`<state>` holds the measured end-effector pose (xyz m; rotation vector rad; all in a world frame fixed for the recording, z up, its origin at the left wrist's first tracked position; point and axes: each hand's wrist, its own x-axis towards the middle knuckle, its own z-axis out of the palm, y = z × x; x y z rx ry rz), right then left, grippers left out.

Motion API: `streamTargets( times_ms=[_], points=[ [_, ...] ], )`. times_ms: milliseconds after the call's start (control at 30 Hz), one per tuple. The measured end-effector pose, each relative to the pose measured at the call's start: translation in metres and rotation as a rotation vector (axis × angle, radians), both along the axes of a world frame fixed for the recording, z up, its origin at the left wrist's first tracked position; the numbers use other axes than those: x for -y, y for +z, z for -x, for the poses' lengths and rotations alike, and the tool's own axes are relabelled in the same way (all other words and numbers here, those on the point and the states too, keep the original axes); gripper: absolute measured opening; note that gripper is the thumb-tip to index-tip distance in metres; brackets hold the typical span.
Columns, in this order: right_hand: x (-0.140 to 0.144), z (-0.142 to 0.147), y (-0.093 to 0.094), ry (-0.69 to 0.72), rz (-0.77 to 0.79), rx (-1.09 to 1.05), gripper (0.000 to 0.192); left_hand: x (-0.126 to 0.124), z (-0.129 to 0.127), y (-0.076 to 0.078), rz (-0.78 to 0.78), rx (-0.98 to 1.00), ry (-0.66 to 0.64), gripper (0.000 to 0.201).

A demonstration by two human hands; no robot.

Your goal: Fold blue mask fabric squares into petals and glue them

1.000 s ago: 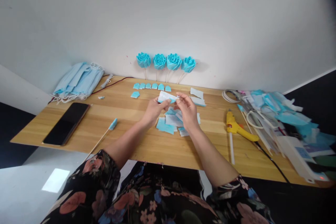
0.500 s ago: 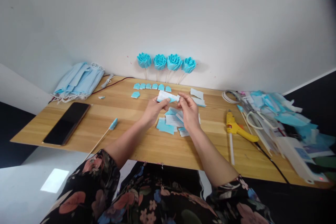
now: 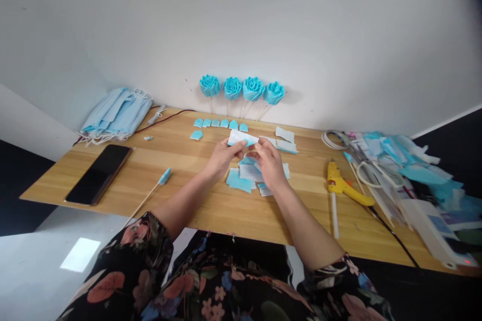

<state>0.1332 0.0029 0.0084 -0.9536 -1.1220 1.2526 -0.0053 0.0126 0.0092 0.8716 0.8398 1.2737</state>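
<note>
Holding rectangular white-and-blue thin fabric piece [image 3: 241, 136], pinched toward opposite ends by left hand [image 3: 220, 158] and right hand [image 3: 270, 161]. Seemingly shaping it; probably calls next for steady edges.

Bare forearms [image 3: 306, 223] reach forward and angle inward, the left hand [image 3: 221, 158] and right hand [image 3: 271, 164] close together, each curled in a pinch.

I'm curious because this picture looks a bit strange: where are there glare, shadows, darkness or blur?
Head view: a bright patch glares on the floor, lower left; head view: a faint shadow marks the wall right of the rightmost flower; head view: the top right corner is dark, and the strip between the hands shows little fine detail.
</note>
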Motion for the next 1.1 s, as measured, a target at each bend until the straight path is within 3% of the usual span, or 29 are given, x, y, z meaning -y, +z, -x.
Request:
streamTargets(
  times_ms=[467, 667, 900, 1100],
  points=[
    [-0.0008, 0.0035, 0.0001, -0.069, 0.046, 0.001, 0.036, 0.0038, -0.0006, 0.0003, -0.065, -0.137, -0.011, 0.03],
    [-0.0008, 0.0014, 0.0009, -0.064, 0.032, 0.076, 0.025, 0.0069, -0.0006, 0.0078, -0.054, -0.231, -0.016, 0.031],
    [-0.0035, -0.0002, -0.0014, -0.103, 0.035, 0.05, 0.025, 0.0074, -0.0011, 0.0071, -0.077, -0.229, -0.036, 0.029],
    [-0.0026, 0.0005, -0.0004, -0.034, 0.055, 0.01, 0.039, 0.0049, 0.0004, 0.004, -0.043, -0.167, -0.004, 0.027]
  ],
)
